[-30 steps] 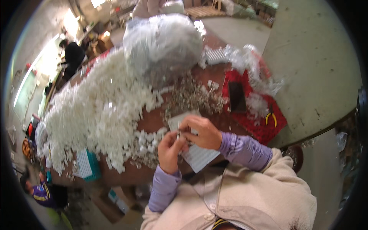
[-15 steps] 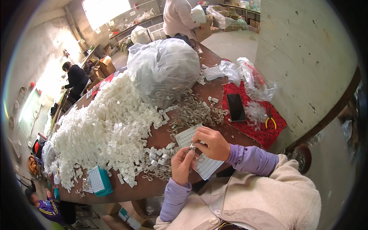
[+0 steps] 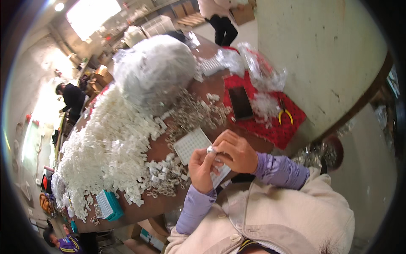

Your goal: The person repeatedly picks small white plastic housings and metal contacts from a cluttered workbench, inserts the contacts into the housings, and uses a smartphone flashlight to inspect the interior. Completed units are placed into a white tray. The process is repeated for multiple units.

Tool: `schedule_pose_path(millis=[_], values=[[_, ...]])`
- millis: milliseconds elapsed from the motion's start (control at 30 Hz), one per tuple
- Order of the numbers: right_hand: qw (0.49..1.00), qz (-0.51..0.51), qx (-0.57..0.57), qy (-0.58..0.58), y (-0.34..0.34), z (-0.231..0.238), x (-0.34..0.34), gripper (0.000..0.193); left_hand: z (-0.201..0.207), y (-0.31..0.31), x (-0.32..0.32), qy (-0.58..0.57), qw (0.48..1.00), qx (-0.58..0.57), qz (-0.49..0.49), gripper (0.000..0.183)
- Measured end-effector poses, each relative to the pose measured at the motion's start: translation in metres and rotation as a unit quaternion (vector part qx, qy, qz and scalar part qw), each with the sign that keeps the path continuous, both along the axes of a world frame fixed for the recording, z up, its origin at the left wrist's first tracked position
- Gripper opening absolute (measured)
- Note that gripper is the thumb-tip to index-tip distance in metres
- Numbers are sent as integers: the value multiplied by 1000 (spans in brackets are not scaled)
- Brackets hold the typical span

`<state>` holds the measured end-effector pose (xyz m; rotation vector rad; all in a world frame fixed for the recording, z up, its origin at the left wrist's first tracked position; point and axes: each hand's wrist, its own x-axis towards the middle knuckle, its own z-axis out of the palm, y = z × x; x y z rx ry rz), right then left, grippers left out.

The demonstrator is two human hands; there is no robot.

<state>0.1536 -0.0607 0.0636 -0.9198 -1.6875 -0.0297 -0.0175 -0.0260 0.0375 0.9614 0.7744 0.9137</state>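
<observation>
In front of my chest both hands come together over the table's near edge. My left hand (image 3: 202, 171) is closed, thumb and fingers pinching a small white piece (image 3: 210, 149). My right hand (image 3: 237, 152) is closed on the same piece from the right, its fingertips covering part of it. Below and behind the hands lies a white tray (image 3: 186, 146) with rows of small round dimples, partly hidden by them. To the left of the tray is a heap of small white blocks with metal clasps (image 3: 165, 173). Beyond it spread tangled metal pieces (image 3: 192, 112).
A large mound of white plastic pieces (image 3: 101, 148) covers the table's left, beside a full clear bag (image 3: 156, 72). On a red cloth (image 3: 272, 137) lie a black phone (image 3: 240, 103) and yellow-handled pliers (image 3: 286, 117). A teal box (image 3: 113, 206) stands front left. Other people work farther off.
My view has shifted, so the table and its things sit farther left in the picture. Both hands stay together at the small white piece, with slightly altered finger positions.
</observation>
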Motion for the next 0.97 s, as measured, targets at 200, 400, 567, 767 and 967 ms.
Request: schedule_pose_path(millis=[200,400,567,767,967], values=[[992,-93,-60,-58,-28,-39,15,29,-27,8,4,-50,967,-153,-198,18],[986,-139,-82,-51,-40,-58,37,21,-27,26,8,-37,980,-154,-124,13],[929,-319,-178,-48,-44,-69,124,8,-15,46,9,-77,995,-39,-47,15],[910,-322,-223,-139,-6,-96,153,10,-15,15,45,-26,989,-43,-140,23],[863,-343,-348,-131,3,-92,153,15,-16,11,48,37,988,-42,-142,35]])
